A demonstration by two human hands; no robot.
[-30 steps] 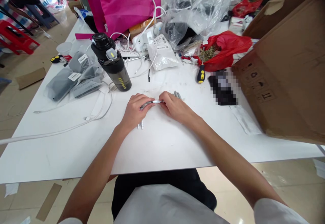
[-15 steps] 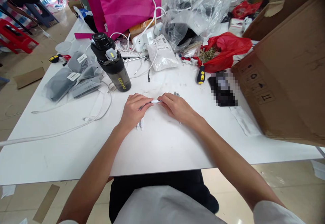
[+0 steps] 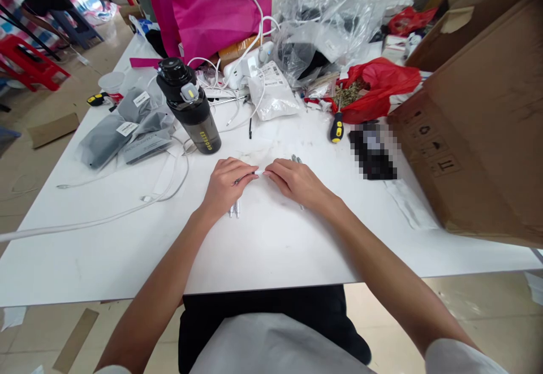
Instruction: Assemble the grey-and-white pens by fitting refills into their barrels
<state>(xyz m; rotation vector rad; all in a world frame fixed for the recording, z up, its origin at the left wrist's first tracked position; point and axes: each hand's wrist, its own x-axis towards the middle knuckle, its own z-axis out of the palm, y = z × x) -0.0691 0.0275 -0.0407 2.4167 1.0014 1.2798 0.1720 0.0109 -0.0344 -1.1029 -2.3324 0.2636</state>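
Observation:
Between my two hands, just above the white table [image 3: 271, 249], is a slim white pen [image 3: 260, 173] with a darker part near the left fingers. My left hand [image 3: 229, 181] pinches its left part between thumb and fingers. My right hand [image 3: 292, 179] is closed at the pen's other end, thumb against fingertips; its grip covers that end. Silver-white pens [image 3: 234, 210] stick out from beneath my left hand. More slim grey-silver pens [image 3: 297, 159] lie partly hidden behind and under my right hand.
A dark water bottle [image 3: 190, 108] stands beyond my left hand, near bagged dark items [image 3: 106, 139] and white cables [image 3: 127, 213]. A screwdriver [image 3: 337, 128] lies by a red bag [image 3: 386, 85]. At right stands a large cardboard box [image 3: 479, 125].
Less of the white pen shows between my fingertips, and the gap between my hands is slightly narrower. The whole view has shifted a little. Both hands keep their hold.

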